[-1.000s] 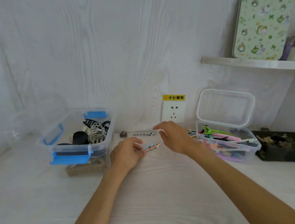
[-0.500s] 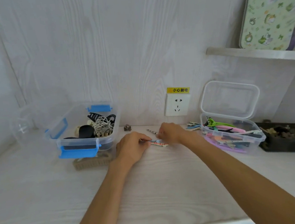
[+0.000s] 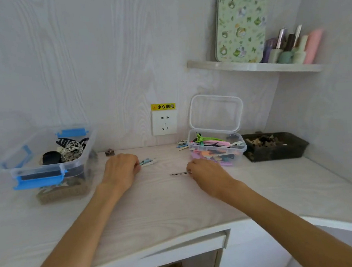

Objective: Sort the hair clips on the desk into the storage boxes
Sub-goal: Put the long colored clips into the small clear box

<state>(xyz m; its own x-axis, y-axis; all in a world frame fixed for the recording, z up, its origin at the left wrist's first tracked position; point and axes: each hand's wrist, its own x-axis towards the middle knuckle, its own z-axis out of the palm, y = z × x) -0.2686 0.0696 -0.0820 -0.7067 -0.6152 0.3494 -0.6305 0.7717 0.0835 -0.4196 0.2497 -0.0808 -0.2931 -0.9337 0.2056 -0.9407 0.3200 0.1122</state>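
Note:
My left hand (image 3: 121,171) rests on the desk and pinches a small white-and-teal hair clip (image 3: 149,162) at its left end. My right hand (image 3: 207,172) pinches a thin striped hair clip (image 3: 179,173) by its right end, low over the desk. A clear box with blue latches (image 3: 45,166) at the left holds black and white claw clips. A small clear box (image 3: 216,151) at the right, lid raised, holds colourful flat clips. A few loose clips (image 3: 182,144) lie just left of it, and a tiny brown clip (image 3: 110,153) sits by the wall.
A dark tray (image 3: 275,148) with brown bits stands right of the small box. A wall socket (image 3: 164,121) is behind the desk's middle. A shelf (image 3: 254,67) above carries a patterned tin and bottles. A woven brown thing (image 3: 64,192) lies under the blue-latched box.
My hands were together over the clips; now they have drawn apart. The right hand has moved right and toward me with the striped clip. The left keeps the white-and-teal clip.

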